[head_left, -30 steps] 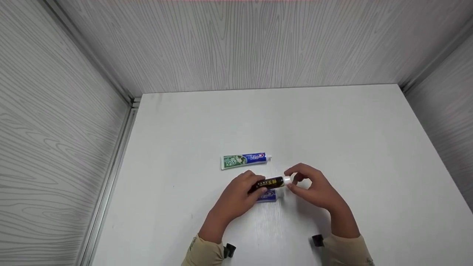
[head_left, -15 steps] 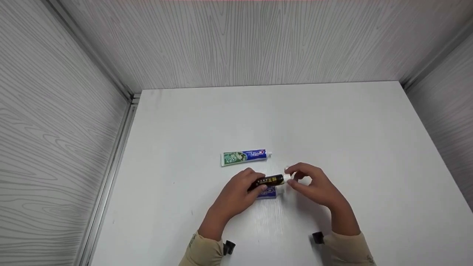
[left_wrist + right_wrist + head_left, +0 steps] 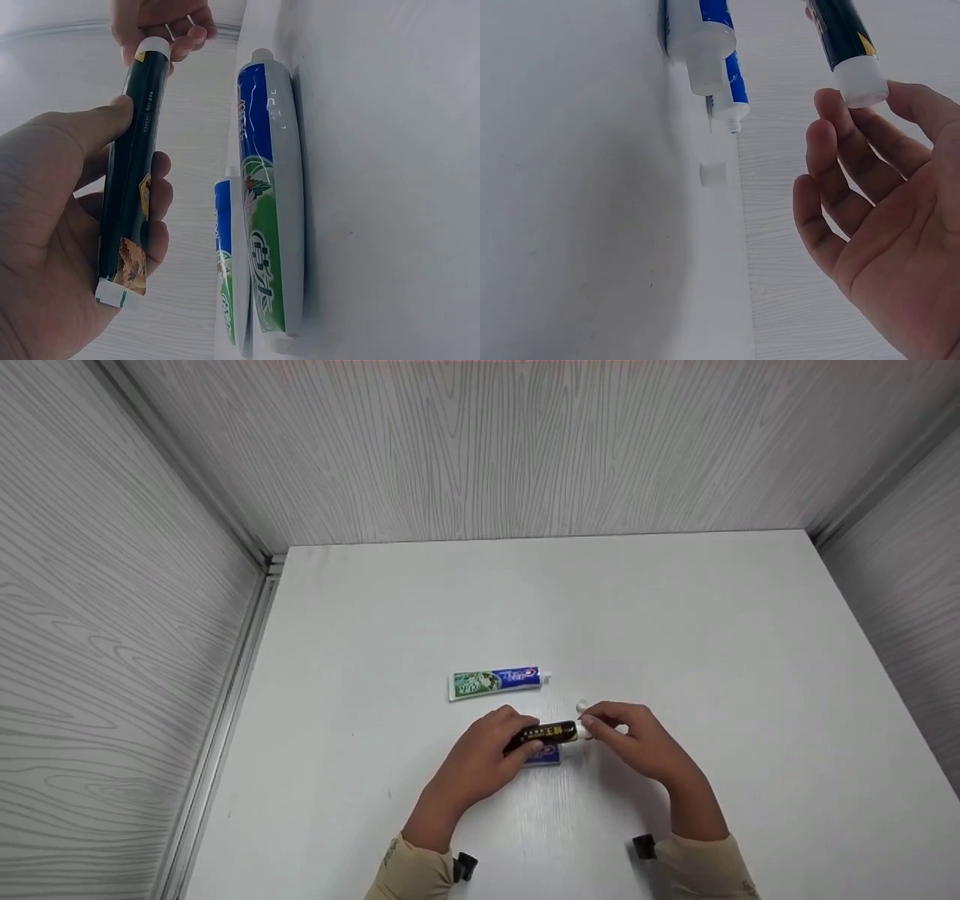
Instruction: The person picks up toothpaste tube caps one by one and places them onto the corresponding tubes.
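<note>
My left hand [image 3: 480, 757] grips a black toothpaste tube [image 3: 556, 732] with yellow lettering and holds it off the table, its capped end to the right. At that end, my right hand [image 3: 649, 742] pinches the white cap [image 3: 860, 81] between thumb and index finger; the other fingers curve loosely below. Partly hidden under the black tube lies a blue and green toothpaste tube [image 3: 274, 202] with its cap on. Farther back rests a similar tube [image 3: 495, 682], whose narrow nozzle is bare. A small loose white cap [image 3: 713, 175] sits on the table just beyond the right fingertips.
The white tabletop [image 3: 360, 660] is bounded by a wood-grain back panel [image 3: 480, 450] and side panels, the left one [image 3: 97, 660] with a metal rail at its foot. Small black devices [image 3: 465, 868] sit at both wrists.
My right fingers have shifted slightly around the white cap, and the loose cap behind them has come more into view. The left hand keeps its hold; both lying tubes stay put.
</note>
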`<state>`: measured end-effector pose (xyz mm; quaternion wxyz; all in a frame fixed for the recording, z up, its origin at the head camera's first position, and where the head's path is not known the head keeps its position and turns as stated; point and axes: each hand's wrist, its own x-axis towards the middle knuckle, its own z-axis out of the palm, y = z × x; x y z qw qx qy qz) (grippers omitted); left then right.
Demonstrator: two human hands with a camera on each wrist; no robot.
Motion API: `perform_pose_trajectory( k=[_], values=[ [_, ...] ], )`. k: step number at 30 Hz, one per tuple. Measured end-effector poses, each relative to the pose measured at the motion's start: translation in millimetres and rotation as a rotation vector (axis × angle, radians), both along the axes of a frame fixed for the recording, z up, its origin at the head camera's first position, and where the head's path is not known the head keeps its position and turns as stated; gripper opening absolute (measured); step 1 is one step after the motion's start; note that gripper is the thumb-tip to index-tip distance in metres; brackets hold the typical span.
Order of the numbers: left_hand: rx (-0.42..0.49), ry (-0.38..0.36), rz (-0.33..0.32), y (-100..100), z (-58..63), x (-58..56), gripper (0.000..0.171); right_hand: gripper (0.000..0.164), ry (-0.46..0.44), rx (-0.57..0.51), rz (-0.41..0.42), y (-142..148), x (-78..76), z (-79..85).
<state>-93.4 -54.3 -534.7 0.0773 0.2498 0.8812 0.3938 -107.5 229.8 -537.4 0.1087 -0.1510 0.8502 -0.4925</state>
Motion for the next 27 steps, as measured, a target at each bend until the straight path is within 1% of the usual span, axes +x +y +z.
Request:
perform_pose_trajectory(
  k=[5, 12, 19, 24, 27],
  values=[
    [0.019, -0.025, 0.003, -0.1, -1.9, 0.8, 0.034, 0.018, 0.022, -0.013, -0.020, -0.2, -0.5, -3.5],
    [0.035, -0.038, 0.018, -1.1, -1.5, 1.8, 0.034, 0.013, 0.091, -0.036, -0.055, -1.8, 1.9, -3.8],
    [0.050, -0.048, 0.024, -2.3, -1.5, 0.7, 0.034, 0.028, 0.179, -0.063, 0.015, -0.6, 3.5, -1.7],
    [0.048, -0.042, 0.023, -2.5, -2.1, -0.5, 0.034, 0.035, 0.198, -0.055, 0.042, -0.8, 3.6, -1.4],
    [0.046, -0.038, 0.025, -2.5, -2.2, -1.0, 0.034, 0.036, 0.201, -0.049, 0.049, -1.4, 3.0, -1.1]
  ],
)
